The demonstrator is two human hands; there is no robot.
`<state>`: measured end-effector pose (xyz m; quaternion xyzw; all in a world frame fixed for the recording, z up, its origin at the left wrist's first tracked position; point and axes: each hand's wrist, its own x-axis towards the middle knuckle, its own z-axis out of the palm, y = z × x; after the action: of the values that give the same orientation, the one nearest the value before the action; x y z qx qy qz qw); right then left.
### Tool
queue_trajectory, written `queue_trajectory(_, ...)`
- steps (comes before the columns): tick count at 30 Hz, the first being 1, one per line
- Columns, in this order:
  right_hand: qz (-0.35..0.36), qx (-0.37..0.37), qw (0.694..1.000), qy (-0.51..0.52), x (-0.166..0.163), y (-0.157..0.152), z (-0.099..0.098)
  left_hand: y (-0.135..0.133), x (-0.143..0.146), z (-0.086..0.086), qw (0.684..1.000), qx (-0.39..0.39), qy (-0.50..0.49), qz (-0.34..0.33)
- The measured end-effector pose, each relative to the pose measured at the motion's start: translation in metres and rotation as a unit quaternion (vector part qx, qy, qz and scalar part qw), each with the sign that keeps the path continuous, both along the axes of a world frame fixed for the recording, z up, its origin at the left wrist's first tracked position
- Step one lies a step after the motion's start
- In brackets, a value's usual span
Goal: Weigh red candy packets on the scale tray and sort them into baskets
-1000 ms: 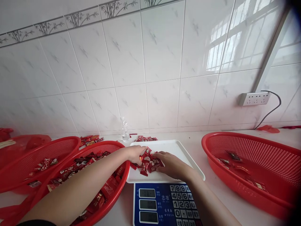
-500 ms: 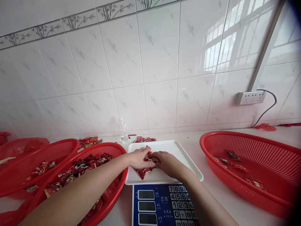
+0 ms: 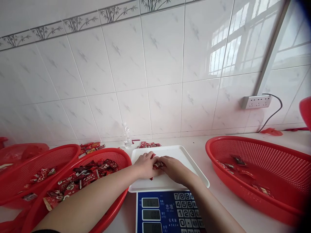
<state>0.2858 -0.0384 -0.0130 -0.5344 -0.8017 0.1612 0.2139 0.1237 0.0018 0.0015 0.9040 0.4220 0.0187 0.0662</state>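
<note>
Both my hands meet above the white tray (image 3: 188,158) of a blue digital scale (image 3: 167,213). My left hand (image 3: 145,165) is closed around several small red snack packets (image 3: 159,164), mostly hidden by its fingers. From the other side, my right hand (image 3: 174,168) grips the same bunch with curled fingers. A red corner of one packet pokes out below the hands. Under my left forearm stands a red plastic basket (image 3: 128,161) heaped with similar red packets (image 3: 91,173).
Another red basket (image 3: 210,142) with a few packets is at the right, and one more (image 3: 75,148) at the far left. Near the tiled wall stand a clear bottle (image 3: 126,136) and loose red packets (image 3: 148,144). A power socket (image 3: 257,101) is on the wall.
My left hand has closed over the packets, and the one lying at the tray's lower left is gathered up. Something red has come into view at the right edge.
</note>
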Motion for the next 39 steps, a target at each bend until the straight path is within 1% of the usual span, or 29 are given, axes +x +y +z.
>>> queue_trajectory(2,0.001,-0.002,1.000,0.008,0.001,0.000,0.001,-0.003,0.002,0.000,1.000,0.013,0.012,0.013)
queue_trajectory(4,0.001,-0.003,1.000,0.017,0.003,-0.001,0.003,-0.004,0.003,0.000,1.000,0.006,0.010,0.026)
queue_trajectory(7,-0.007,-0.005,0.999,0.034,0.004,-0.003,0.006,-0.001,0.003,0.000,0.998,-0.027,-0.018,0.050)
queue_trajectory(11,-0.014,-0.009,0.999,0.051,0.002,-0.007,0.010,0.009,0.003,-0.002,0.992,-0.068,-0.080,0.071)
queue_trajectory(16,-0.021,-0.008,0.999,0.044,0.000,-0.011,0.014,0.023,0.005,-0.003,0.966,-0.140,-0.181,0.118)
queue_trajectory(20,-0.045,0.015,0.998,0.045,-0.001,-0.015,0.021,0.029,0.002,-0.005,0.951,-0.138,-0.236,0.147)
queue_trajectory(22,-0.049,0.040,0.996,0.057,-0.005,-0.021,0.027,0.030,-0.001,-0.006,0.940,-0.143,-0.264,0.163)
queue_trajectory(24,-0.003,0.060,0.995,0.076,-0.013,-0.029,0.032,0.032,-0.004,-0.005,0.929,-0.147,-0.290,0.176)
queue_trajectory(26,0.087,0.058,0.991,0.086,-0.024,-0.038,0.034,0.033,-0.007,-0.003,0.920,-0.150,-0.314,0.183)
queue_trajectory(28,0.171,0.048,0.981,0.074,-0.037,-0.046,0.032,0.034,-0.010,0.000,0.911,-0.155,-0.335,0.186)
queue_trajectory(29,0.202,0.046,0.976,0.062,-0.044,-0.049,0.030,0.035,-0.011,0.002,0.907,-0.159,-0.343,0.186)
queue_trajectory(31,0.238,0.048,0.969,0.037,-0.054,-0.050,0.024,0.035,-0.015,0.006,0.905,-0.168,-0.348,0.179)
queue_trajectory(33,0.240,0.044,0.970,0.016,-0.058,-0.047,0.018,0.034,-0.018,0.009,0.911,-0.169,-0.340,0.162)
queue_trajectory(36,0.204,0.033,0.978,0.010,-0.051,-0.039,0.015,0.031,-0.023,0.011,0.918,-0.170,-0.329,0.143)
queue_trajectory(38,0.167,0.024,0.986,0.010,-0.041,-0.033,0.014,0.028,-0.025,0.013,0.909,-0.187,-0.340,0.150)
queue_trajectory(39,0.146,0.022,0.989,0.010,-0.036,-0.029,0.014,0.026,-0.025,0.014,0.899,-0.204,-0.353,0.159)
